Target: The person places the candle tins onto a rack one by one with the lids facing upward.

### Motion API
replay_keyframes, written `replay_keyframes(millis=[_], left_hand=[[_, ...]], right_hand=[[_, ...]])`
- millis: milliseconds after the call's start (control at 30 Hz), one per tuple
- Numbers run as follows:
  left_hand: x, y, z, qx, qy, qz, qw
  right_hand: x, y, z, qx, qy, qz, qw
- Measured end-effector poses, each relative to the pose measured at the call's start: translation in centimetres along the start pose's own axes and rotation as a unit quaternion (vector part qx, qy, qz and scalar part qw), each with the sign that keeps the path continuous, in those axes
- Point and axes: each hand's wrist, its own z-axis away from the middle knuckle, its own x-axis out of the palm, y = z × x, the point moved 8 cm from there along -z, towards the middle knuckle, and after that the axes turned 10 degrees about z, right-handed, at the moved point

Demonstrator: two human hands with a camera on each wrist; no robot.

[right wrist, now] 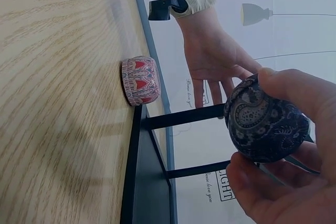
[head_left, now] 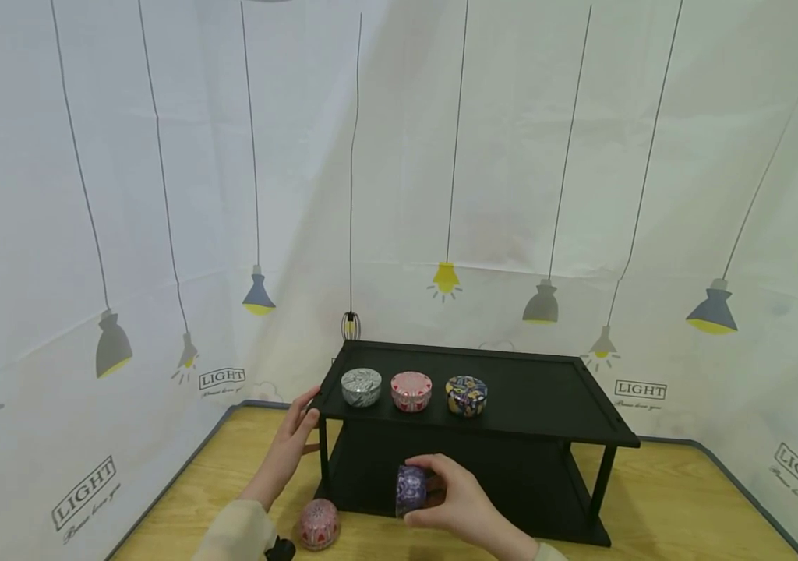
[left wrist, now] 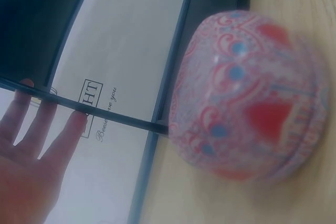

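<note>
Head: right hand (head_left: 462, 505), fingers pinching purple tin (head_left: 410, 491) before black shelf (head_left: 532, 389); left hand (head_left: 283, 453) at shelf's left end; backdrop (head_left: 399, 171) lettered "LIGHT". Left wrist: left fingers (left wrist: 67, 137) spread; pink tin (left wrist: 247, 98) on counter (left wrist: 194, 205). Right wrist: purple tin, paisley; "LIGHT" behind.

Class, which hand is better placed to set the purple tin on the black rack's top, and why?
Probably the right hand: it grips the purple tin in front of the black rack. The left hand is at the rack's left end and holds no tin.
</note>
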Motion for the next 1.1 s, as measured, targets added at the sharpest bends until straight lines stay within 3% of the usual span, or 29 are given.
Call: replay_keyframes(millis=[567, 1100], left_hand=[[0.14, 0.20, 0.28, -0.009, -0.006, 0.005, 0.9999], [0.22, 0.25, 0.12, 0.001, -0.009, 0.005, 0.9999]], right_hand=[[-0.58, -0.06, 0.10, 0.008, 0.012, 0.012, 0.9998], [-0.62, 0.62, 0.06, 0.032, 0.012, -0.022, 0.9992]])
